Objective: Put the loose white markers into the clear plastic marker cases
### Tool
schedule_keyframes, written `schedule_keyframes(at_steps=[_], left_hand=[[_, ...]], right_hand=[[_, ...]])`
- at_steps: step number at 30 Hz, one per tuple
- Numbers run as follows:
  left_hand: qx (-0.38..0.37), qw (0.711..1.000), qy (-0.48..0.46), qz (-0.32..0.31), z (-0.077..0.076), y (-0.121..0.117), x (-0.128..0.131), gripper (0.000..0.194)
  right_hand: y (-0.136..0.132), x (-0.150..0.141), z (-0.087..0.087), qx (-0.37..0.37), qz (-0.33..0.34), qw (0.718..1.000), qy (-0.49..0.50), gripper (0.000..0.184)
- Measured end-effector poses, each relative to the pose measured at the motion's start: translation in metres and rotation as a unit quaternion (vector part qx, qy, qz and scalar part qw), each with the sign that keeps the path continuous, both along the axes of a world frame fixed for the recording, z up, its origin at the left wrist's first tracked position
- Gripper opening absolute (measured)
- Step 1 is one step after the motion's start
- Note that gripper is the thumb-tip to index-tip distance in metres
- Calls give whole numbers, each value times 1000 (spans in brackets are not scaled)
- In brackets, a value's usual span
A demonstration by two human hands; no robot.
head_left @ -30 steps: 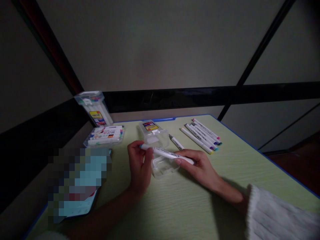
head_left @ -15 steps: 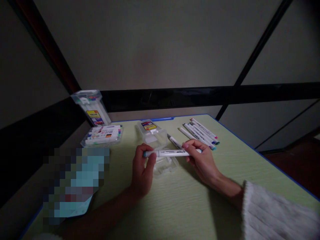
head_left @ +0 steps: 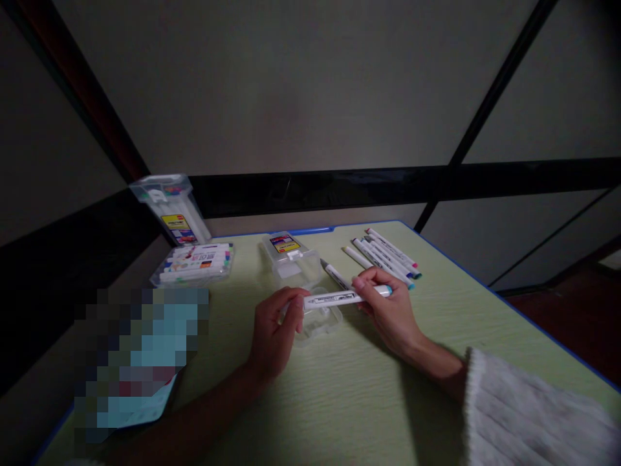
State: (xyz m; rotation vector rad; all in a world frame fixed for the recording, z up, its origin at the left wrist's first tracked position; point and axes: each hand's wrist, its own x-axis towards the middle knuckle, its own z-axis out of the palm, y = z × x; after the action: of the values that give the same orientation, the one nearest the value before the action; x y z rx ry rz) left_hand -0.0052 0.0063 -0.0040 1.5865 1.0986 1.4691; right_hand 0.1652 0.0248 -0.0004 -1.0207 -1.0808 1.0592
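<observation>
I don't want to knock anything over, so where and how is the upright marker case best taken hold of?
Probably around the body of the upright marker case, just below its lid, coming from the right. The body is narrower than the jutting lid, which could help stop slipping; the flat marker pack lies close in front.

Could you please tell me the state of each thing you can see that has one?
Held marker: roughly level, between both hands
Left hand: closed on its left end
Right hand: gripping near its teal end
Standing case: upright, lid shut, markers inside
Flat case: lying down, markers inside
Middle case: lying down, open
Grey-tipped marker: lying on table, partly hidden
Markers at right: lying loosely grouped
Device at left: lit, mostly pixelated
</observation>
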Motion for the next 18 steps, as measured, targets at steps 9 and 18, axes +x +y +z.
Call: schedule_keyframes(at_steps=[9, 18], left_hand=[[-20, 1000, -1, -4, -1, -1, 0, 29], [-12, 1000, -7, 3, 1, 0, 0, 29]], right_hand=[[1, 2, 0, 20, 19, 1000, -1, 45], [0, 2, -2, 11, 26, 1000, 0, 32]])
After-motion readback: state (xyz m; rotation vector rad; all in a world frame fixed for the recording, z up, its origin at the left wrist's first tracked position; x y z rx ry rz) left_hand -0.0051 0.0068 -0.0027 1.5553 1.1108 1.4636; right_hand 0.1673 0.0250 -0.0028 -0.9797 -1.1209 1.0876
